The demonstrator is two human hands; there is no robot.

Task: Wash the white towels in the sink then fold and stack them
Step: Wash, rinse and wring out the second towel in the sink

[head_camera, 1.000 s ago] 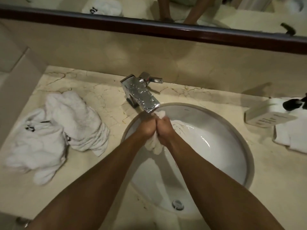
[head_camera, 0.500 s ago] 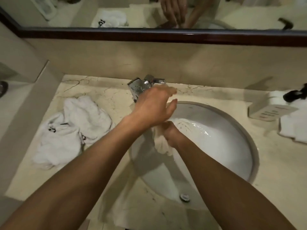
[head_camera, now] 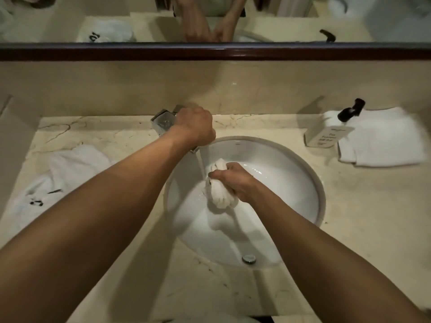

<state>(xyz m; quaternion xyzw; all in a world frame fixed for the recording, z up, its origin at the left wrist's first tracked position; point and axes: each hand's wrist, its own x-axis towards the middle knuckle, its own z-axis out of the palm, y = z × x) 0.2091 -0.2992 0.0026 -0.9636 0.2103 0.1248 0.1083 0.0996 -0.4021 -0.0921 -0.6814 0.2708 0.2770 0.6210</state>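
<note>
Towel (head_camera: 220,194), bunched into a wad, sits in the right hand (head_camera: 235,183), whose fingers curl tight round it over the sink (head_camera: 312,183), just beside the running stream so water can soak it. Left hand (head_camera: 196,129) closes over the tap (head_camera: 163,121), likely to set the flow. More towels (head_camera: 63,176) lie crumpled at the table's left edge, probably waiting; a folded stack (head_camera: 387,138) rests at the right edge.

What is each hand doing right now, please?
Left hand: on the faucet, fingers hidden, so grip cannot be told.
Right hand: closed around the bunched white towel under the running water.
</note>
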